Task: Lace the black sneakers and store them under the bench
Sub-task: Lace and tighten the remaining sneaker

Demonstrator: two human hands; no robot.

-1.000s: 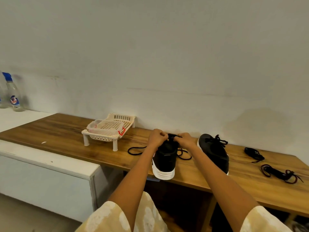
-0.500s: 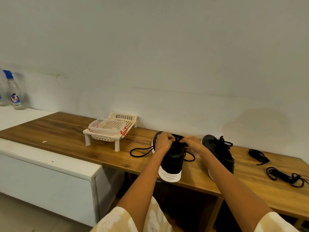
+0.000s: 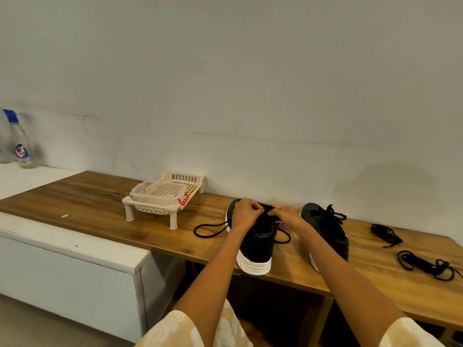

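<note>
Both hands staying on near sneaker point(image 3: 255, 241) w/ little change, left hand point(image 3: 244, 212) & right hand point(image 3: 285, 214) pinching black lace point(image 3: 211, 230) at eyelets, fingertips hiding the threading, second sneaker point(image 3: 328, 231) just right of right hand.

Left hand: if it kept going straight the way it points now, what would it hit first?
The left hand points up and rightward over the sneaker; it would likely meet the right hand first, just across the lace. Depth is unclear.

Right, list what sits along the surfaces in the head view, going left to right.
Bottle → plastic rack → sneaker being laced, with left hand and right hand on its lace → second sneaker → black loose laces → dark red-edged laces.
</note>
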